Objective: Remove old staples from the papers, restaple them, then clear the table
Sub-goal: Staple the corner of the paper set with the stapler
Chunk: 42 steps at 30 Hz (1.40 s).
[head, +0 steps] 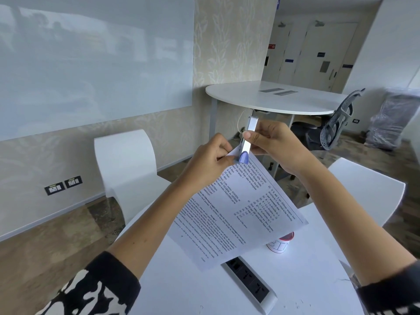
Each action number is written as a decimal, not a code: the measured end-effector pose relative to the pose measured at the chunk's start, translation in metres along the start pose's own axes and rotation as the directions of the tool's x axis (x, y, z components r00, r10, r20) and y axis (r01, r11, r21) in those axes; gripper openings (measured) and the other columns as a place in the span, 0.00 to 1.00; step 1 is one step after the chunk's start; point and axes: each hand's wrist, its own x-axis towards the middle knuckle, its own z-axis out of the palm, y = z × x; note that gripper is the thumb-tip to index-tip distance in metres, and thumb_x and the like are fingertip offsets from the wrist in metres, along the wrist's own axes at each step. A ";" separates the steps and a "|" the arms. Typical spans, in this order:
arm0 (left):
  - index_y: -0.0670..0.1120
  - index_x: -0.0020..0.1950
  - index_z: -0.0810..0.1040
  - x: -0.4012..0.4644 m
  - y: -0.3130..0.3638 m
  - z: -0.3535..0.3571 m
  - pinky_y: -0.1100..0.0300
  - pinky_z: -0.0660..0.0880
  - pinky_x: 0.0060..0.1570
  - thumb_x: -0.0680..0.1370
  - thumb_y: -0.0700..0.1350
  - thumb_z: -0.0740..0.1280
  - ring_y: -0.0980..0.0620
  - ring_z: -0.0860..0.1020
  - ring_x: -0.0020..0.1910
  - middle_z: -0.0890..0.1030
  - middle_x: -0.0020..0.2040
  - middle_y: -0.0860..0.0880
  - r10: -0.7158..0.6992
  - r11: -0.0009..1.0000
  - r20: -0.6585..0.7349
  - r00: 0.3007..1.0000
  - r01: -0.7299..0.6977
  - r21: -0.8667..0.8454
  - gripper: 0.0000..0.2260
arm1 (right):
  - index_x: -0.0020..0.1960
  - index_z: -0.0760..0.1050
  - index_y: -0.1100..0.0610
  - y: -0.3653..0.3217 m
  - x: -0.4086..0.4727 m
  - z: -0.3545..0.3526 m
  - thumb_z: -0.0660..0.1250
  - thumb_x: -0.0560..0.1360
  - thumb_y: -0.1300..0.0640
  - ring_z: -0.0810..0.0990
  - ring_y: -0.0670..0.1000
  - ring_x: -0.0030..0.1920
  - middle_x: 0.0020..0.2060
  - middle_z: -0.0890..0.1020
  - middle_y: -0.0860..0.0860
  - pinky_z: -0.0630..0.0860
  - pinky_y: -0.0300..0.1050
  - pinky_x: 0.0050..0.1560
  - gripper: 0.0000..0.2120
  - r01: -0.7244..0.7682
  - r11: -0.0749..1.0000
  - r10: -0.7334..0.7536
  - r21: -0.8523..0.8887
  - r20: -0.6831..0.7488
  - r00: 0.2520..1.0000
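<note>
A printed sheaf of papers (238, 212) is held up in the air above the white table (204, 289), tilted with its far corner raised. My left hand (209, 162) pinches that top corner. My right hand (270, 142) grips a small stapler (247, 137), silver with a blue tip, held upright with its blue end set on the same corner of the papers. The corner itself is mostly hidden by my fingers and the stapler.
A small white cup with a red rim (280, 243) stands on the table, partly under the papers. A power socket strip (248, 283) is set into the tabletop. White chairs (127, 164) stand beyond the table, and another round table (272, 96) is behind.
</note>
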 end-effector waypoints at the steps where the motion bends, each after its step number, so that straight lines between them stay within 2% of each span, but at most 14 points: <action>1: 0.47 0.48 0.68 0.001 -0.001 0.000 0.70 0.68 0.32 0.78 0.45 0.71 0.65 0.77 0.32 0.80 0.35 0.58 -0.003 1.000 0.013 1.000 0.003 0.009 0.11 | 0.50 0.77 0.65 0.000 0.000 0.000 0.66 0.77 0.58 0.82 0.54 0.42 0.44 0.82 0.62 0.82 0.46 0.48 0.09 -0.005 1.000 0.005 -0.003 0.012 1.000; 5: 0.48 0.49 0.68 0.001 -0.005 0.001 0.71 0.68 0.33 0.78 0.44 0.70 0.65 0.78 0.33 0.82 0.38 0.56 -0.017 1.000 0.050 0.999 0.016 0.024 0.10 | 0.50 0.75 0.65 0.001 0.002 -0.001 0.65 0.78 0.59 0.82 0.54 0.43 0.42 0.82 0.59 0.82 0.45 0.47 0.08 -0.020 1.000 0.022 -0.023 0.053 0.998; 9: 0.48 0.49 0.68 0.003 -0.006 0.002 0.61 0.74 0.40 0.78 0.44 0.70 0.55 0.83 0.41 0.86 0.46 0.47 -0.016 0.999 0.062 0.998 0.014 0.038 0.10 | 0.51 0.75 0.65 0.004 0.003 0.000 0.65 0.78 0.58 0.82 0.54 0.43 0.41 0.81 0.57 0.81 0.51 0.50 0.09 -0.011 0.997 0.015 -0.083 0.049 0.999; 13: 0.48 0.52 0.70 0.004 -0.008 0.000 0.53 0.78 0.42 0.76 0.47 0.72 0.52 0.83 0.42 0.85 0.47 0.50 -0.036 0.999 0.123 0.992 0.036 0.000 0.12 | 0.51 0.74 0.64 0.006 0.005 0.002 0.65 0.78 0.58 0.81 0.55 0.43 0.41 0.80 0.58 0.81 0.54 0.52 0.08 -0.004 0.992 0.009 -0.122 0.036 0.999; 16: 0.49 0.56 0.73 0.005 -0.014 -0.003 0.43 0.80 0.52 0.75 0.46 0.73 0.48 0.84 0.48 0.85 0.48 0.49 -0.056 0.995 0.190 0.980 0.071 -0.072 0.14 | 0.49 0.74 0.60 0.006 0.005 0.005 0.65 0.78 0.58 0.81 0.53 0.43 0.41 0.80 0.58 0.80 0.53 0.52 0.04 0.008 0.986 -0.003 -0.167 0.030 1.000; 18: 0.48 0.55 0.76 0.007 -0.016 -0.004 0.45 0.79 0.53 0.75 0.46 0.73 0.51 0.83 0.49 0.84 0.48 0.52 -0.048 0.990 0.224 0.974 0.077 -0.122 0.12 | 0.47 0.73 0.56 0.005 0.005 0.006 0.64 0.78 0.58 0.81 0.52 0.42 0.41 0.80 0.56 0.81 0.53 0.52 0.02 0.008 0.986 -0.004 -0.166 0.028 1.000; 20: 0.48 0.47 0.78 0.007 -0.015 -0.004 0.54 0.75 0.42 0.75 0.51 0.73 0.58 0.78 0.38 0.80 0.38 0.60 -0.028 0.991 0.231 0.973 0.057 -0.118 0.09 | 0.46 0.73 0.55 0.005 0.006 0.005 0.64 0.78 0.58 0.81 0.54 0.44 0.42 0.80 0.57 0.80 0.53 0.52 0.02 0.010 0.988 -0.006 -0.157 0.025 1.000; 22: 0.52 0.39 0.75 0.003 -0.009 -0.003 0.60 0.64 0.35 0.73 0.60 0.69 0.62 0.69 0.30 0.73 0.29 0.62 -0.031 0.995 0.222 0.975 0.052 -0.089 0.13 | 0.46 0.74 0.55 0.004 0.007 0.005 0.65 0.78 0.57 0.82 0.58 0.46 0.44 0.81 0.61 0.80 0.55 0.53 0.03 0.013 0.988 -0.010 -0.156 0.021 1.000; 24: 0.51 0.37 0.74 -0.001 -0.004 0.001 0.61 0.61 0.34 0.73 0.65 0.64 0.61 0.67 0.28 0.70 0.26 0.61 -0.021 0.996 0.208 0.978 0.038 -0.075 0.17 | 0.46 0.74 0.57 0.004 0.008 0.005 0.66 0.77 0.57 0.82 0.61 0.47 0.45 0.81 0.63 0.80 0.57 0.53 0.03 0.016 0.986 -0.013 -0.164 0.023 1.000; 27: 0.53 0.32 0.69 -0.002 -0.003 0.006 0.60 0.60 0.33 0.78 0.59 0.65 0.60 0.65 0.25 0.68 0.23 0.60 -0.062 0.995 0.161 0.985 0.073 -0.065 0.18 | 0.51 0.75 0.63 0.005 0.009 0.006 0.66 0.77 0.56 0.81 0.63 0.45 0.43 0.81 0.64 0.79 0.61 0.52 0.10 0.021 0.980 -0.016 -0.198 0.026 1.000; 31: 0.47 0.34 0.71 -0.003 -0.003 0.014 0.58 0.63 0.35 0.79 0.58 0.65 0.58 0.68 0.28 0.70 0.27 0.58 -0.070 0.996 0.104 0.992 0.076 -0.048 0.19 | 0.48 0.72 0.68 0.007 0.010 0.007 0.66 0.78 0.55 0.76 0.56 0.37 0.35 0.77 0.59 0.77 0.64 0.49 0.14 0.046 0.963 -0.039 -0.264 0.029 0.999; 35: 0.39 0.45 0.75 -0.005 -0.005 0.022 0.57 0.68 0.39 0.80 0.57 0.63 0.53 0.74 0.35 0.79 0.37 0.42 -0.069 0.998 0.058 0.996 0.070 -0.006 0.20 | 0.42 0.69 0.66 0.008 0.011 0.013 0.65 0.78 0.55 0.71 0.55 0.35 0.34 0.75 0.62 0.75 0.57 0.42 0.15 0.075 0.936 -0.073 -0.343 0.020 0.997; 39: 0.44 0.41 0.75 -0.007 -0.009 0.024 0.60 0.67 0.36 0.80 0.56 0.63 0.55 0.73 0.32 0.76 0.33 0.50 -0.035 0.998 -0.024 0.999 0.036 0.049 0.16 | 0.43 0.69 0.68 0.011 0.011 0.018 0.65 0.78 0.55 0.70 0.54 0.35 0.38 0.77 0.69 0.71 0.52 0.39 0.15 0.069 0.936 -0.076 -0.344 -0.007 0.997; 42: 0.49 0.41 0.74 -0.010 -0.008 0.024 0.62 0.66 0.36 0.81 0.56 0.63 0.57 0.73 0.32 0.76 0.33 0.54 -0.047 0.997 -0.012 0.999 0.048 0.066 0.14 | 0.38 0.69 0.59 0.015 0.013 0.019 0.66 0.78 0.55 0.70 0.53 0.35 0.35 0.76 0.64 0.70 0.50 0.40 0.13 0.047 0.949 -0.048 -0.313 0.002 0.999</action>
